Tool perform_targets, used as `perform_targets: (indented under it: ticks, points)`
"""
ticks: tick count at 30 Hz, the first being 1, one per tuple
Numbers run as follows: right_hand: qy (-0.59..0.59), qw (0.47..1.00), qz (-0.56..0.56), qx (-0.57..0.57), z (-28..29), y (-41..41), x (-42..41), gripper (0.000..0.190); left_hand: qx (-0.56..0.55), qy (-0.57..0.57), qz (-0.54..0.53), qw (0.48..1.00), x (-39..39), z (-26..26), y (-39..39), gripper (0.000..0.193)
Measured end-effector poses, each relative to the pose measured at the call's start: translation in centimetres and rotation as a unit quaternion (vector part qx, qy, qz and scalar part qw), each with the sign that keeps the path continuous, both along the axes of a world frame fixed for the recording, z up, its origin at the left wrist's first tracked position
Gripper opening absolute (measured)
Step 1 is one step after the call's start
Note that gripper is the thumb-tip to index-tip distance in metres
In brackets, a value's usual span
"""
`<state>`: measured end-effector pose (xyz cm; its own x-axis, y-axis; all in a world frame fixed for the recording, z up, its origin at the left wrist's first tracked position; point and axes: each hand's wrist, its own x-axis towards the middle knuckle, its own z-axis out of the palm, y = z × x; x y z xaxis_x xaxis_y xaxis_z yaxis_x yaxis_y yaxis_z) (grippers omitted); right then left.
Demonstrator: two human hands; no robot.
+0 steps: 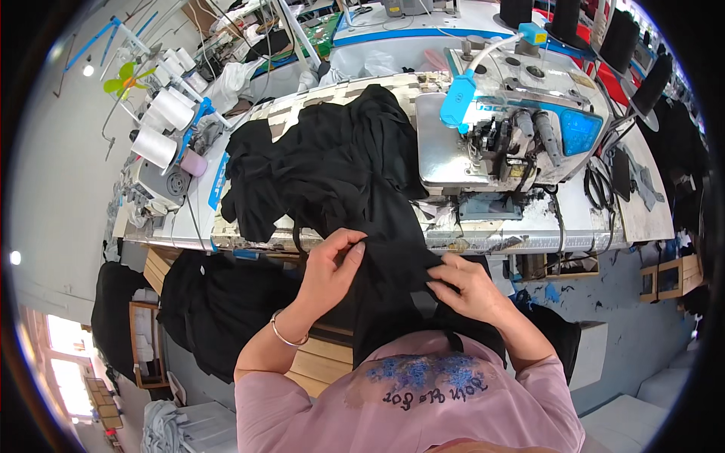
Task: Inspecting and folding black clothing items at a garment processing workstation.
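Observation:
Black fabric [317,153] lies heaped on the sewing table [345,244] and hangs over its front edge towards my lap. My left hand [335,261] pinches one edge of the hanging part between thumb and forefinger. On the other side, my right hand [465,285] grips the opposite edge, with the cloth stretched between both hands. To the right of the heap stands a Jack overlock machine [518,122]. Its metal plate [447,153] is beside the fabric, and no cloth shows under the needle area.
White thread cones [156,150] stand on a rack at the left, near a second machine head [156,181]. Black thread cones [617,48] rise at the back right. Scissors [597,187] lie right of the overlock machine. Black cloth [221,306] hangs below the table at left.

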<state>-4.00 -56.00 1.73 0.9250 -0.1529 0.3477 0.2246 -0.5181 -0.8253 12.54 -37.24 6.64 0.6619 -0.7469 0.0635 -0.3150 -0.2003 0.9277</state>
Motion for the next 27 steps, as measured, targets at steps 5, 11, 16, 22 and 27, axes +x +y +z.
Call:
perform_targets:
  ticks: [5, 11, 16, 22, 27]
  points:
    - [0.05, 0.996, 0.076, 0.017, 0.3, 0.5, 0.1, 0.012, -0.082, 0.406, 0.048, 0.909, 1.0, -3.2, 1.2, 0.015]
    - [-0.02, 0.999, 0.004, 0.026, -1.8, 2.6, 1.3, 0.011, -0.001, 0.116, 0.073, 0.991, -0.3, -4.7, 0.6, 0.014]
    - [-0.046, 0.999, -0.01, 0.025, -0.9, 1.1, 1.1, 0.018, -0.101, -0.156, -0.022, 0.982, 2.8, 0.8, -2.6, 0.007]
    - [-0.017, 0.989, -0.147, 0.001, -0.9, -1.9, 1.5, 0.018, -0.111, -0.203, -0.199, 0.952, 6.7, 2.1, -13.3, 0.009]
    - [0.015, 0.967, -0.201, 0.158, -9.2, -3.2, 2.1, 0.023, -0.08, -0.311, -0.18, 0.93, 7.8, -3.8, -18.2, 0.01]
